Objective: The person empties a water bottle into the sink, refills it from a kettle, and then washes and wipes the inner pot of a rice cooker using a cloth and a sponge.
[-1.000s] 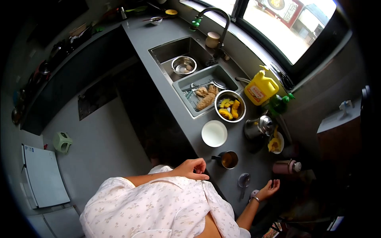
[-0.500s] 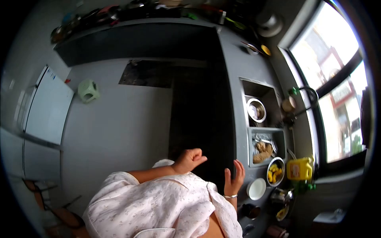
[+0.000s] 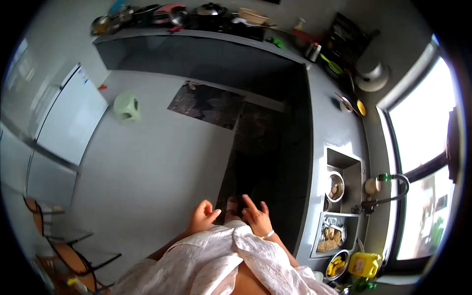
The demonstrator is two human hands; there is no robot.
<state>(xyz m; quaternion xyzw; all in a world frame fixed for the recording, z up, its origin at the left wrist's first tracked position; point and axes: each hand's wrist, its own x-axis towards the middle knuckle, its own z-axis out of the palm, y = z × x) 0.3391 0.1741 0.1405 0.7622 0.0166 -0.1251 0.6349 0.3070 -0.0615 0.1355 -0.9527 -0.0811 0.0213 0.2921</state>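
My left hand [image 3: 203, 218] hangs in front of my body, its fingers loosely curled and the thumb apart from them, with nothing seen in it. Beside it, my right hand [image 3: 257, 218] has its fingers spread, and it holds nothing. A bracelet [image 3: 268, 235] circles the right wrist. Neither hand touches the counter. The right hand is nearer to the dark cabinet fronts [image 3: 280, 196]. Between and beyond the hands lies a dark floor mat [image 3: 233, 184].
At right, a double sink [image 3: 344, 212] holds a metal bowl [image 3: 335, 189] and ginger-like roots [image 3: 328, 243]. A yellow jug [image 3: 365, 264] stands near a bowl of yellow pieces [image 3: 335, 268]. A green stool [image 3: 127, 105], a white fridge [image 3: 73, 115] and chairs [image 3: 73, 255] stand to the left.
The view has shifted, so the sink and counter now appear lower and farther right. My right hand has moved away from the counter's edge, closer to my left hand, whose fist has loosened.
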